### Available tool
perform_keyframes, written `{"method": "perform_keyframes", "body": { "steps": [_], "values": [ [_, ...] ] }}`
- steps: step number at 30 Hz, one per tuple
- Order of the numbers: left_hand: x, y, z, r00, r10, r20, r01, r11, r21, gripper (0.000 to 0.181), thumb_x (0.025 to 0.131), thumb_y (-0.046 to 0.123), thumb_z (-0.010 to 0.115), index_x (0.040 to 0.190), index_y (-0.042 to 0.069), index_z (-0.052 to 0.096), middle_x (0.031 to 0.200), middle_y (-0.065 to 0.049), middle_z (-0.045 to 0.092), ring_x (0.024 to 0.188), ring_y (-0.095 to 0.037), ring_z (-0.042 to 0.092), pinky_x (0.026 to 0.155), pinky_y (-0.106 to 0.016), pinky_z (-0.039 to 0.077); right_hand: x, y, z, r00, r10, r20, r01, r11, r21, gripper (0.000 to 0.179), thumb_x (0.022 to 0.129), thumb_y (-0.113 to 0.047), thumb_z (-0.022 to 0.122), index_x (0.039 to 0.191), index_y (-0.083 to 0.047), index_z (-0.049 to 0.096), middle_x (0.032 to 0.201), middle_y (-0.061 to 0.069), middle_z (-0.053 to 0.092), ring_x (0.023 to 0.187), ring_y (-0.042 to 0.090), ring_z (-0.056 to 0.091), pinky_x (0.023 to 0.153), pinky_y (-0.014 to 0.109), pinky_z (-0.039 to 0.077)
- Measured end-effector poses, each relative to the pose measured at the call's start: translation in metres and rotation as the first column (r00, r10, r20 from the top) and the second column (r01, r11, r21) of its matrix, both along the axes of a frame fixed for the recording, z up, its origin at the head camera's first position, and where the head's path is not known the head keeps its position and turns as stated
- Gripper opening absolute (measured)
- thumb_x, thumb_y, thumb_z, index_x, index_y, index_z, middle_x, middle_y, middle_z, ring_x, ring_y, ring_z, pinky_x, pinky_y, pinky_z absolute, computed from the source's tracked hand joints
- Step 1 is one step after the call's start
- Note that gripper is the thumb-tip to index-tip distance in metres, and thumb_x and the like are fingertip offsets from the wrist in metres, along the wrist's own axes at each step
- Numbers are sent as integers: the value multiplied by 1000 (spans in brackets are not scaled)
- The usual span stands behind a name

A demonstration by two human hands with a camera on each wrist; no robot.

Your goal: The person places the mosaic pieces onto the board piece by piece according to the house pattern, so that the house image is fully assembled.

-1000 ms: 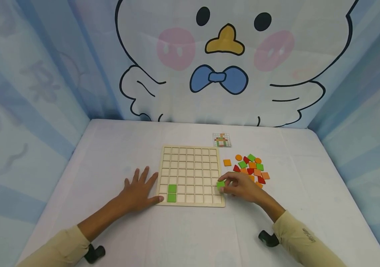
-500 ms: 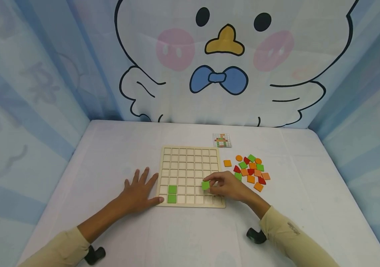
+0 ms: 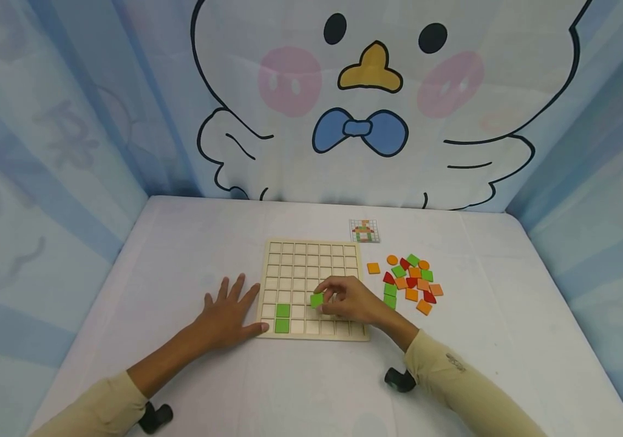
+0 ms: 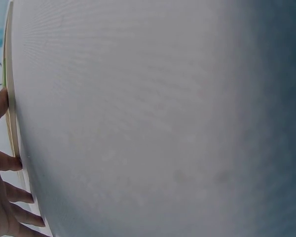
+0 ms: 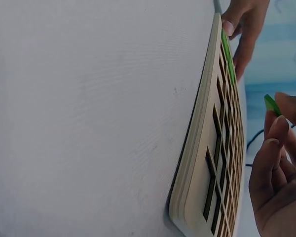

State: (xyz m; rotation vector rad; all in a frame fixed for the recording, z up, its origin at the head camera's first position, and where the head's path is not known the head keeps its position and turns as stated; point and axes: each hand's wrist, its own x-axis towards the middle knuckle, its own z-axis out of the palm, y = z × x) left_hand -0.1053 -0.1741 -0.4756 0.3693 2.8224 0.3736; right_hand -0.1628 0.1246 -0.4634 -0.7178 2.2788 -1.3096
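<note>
A light wooden grid board [image 3: 300, 243] lies on the white table. Two green square tiles [image 3: 282, 318] fill neighbouring cells, one above the other, near its lower left corner. My right hand [image 3: 352, 298] pinches another green square tile [image 3: 317, 300] between thumb and fingers, above the middle of the board; in the right wrist view this tile [image 5: 271, 104] is held clear of the grid. My left hand [image 3: 224, 315] lies with spread fingers at the board's left edge, its thumb on the lower left corner. The left wrist view catches these fingers [image 4: 22, 194] along the edge.
Right of the board lies a loose group of red, orange and green tiles [image 3: 411, 282], with one orange square tile [image 3: 373, 267] a little apart. A small card [image 3: 364, 230] with a coloured grid pattern lies behind the board. A cartoon-printed curtain [image 3: 357, 176] hangs behind the table.
My right hand has carried the green tile leftward from the board's right edge to above its middle. Green tiles beside the pile have come into view. The left hand stays put.
</note>
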Motion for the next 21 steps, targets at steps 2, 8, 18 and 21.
{"method": "perform_keyframes", "body": {
  "steps": [2,8,18,21],
  "values": [
    [0,0,-1,1000,-1,0,1,1000,0,89,90,62,63,156,9,35,163,-30,20,146,-61,16,101,-83,25,-1,-5,-1,1000,-3,0,3,1000,1,29,85,-11,79,113,-7,71,86,5,65,61,7,51,57,20,44],
    [-1,0,-2,1000,1,6,-1,1000,-8,90,90,63,62,156,10,34,163,-29,19,146,-60,15,102,-83,25,-2,-19,-2,1000,-14,-9,14,1000,15,27,85,-13,79,112,-11,72,83,1,67,68,8,56,58,20,44],
    [-1,1,3,1000,-1,5,1,1000,-13,89,89,62,63,156,10,35,163,-29,21,146,-60,16,101,-82,26,-4,-37,-2,999,-43,7,43,997,65,29,85,-10,77,114,-12,74,87,-1,68,72,8,57,62,21,45],
    [0,1,3,1000,-4,5,4,1000,-9,89,90,62,63,156,9,35,163,-29,20,146,-61,16,101,-83,26,-5,-42,-3,999,-43,15,42,995,85,28,85,-10,77,113,-10,74,85,-2,69,71,8,56,62,21,45]
  ]
}}
